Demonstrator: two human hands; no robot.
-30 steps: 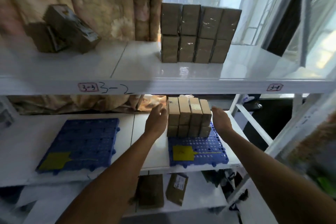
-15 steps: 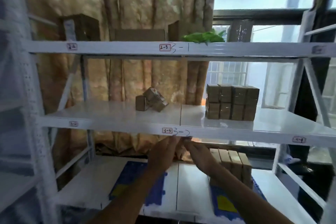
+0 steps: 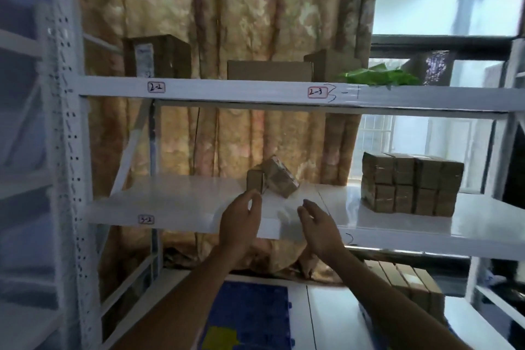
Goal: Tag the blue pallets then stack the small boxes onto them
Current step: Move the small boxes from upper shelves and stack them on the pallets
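Two small brown boxes (image 3: 272, 181) lie on the middle shelf (image 3: 176, 202), one tilted against the other. My left hand (image 3: 241, 224) and my right hand (image 3: 318, 226) are raised at that shelf's front edge, just below the two boxes, both empty with fingers apart. A taped block of small boxes (image 3: 410, 183) stands further right on the same shelf. On the lower shelf lies a blue pallet (image 3: 250, 312) with a yellow tag (image 3: 220, 338). Another row of small boxes (image 3: 412, 285) stands lower right, partly hidden by my right arm.
White metal racking with an upright post (image 3: 66, 150) at left. The top shelf (image 3: 255, 92) holds cardboard boxes (image 3: 157, 55) and a green bag (image 3: 377, 77). A patterned curtain hangs behind; a window is at right.
My view has tilted up from the lower shelf to the middle one. Both hands have left the boxes on the right pallet and risen to the middle shelf near the two loose boxes.
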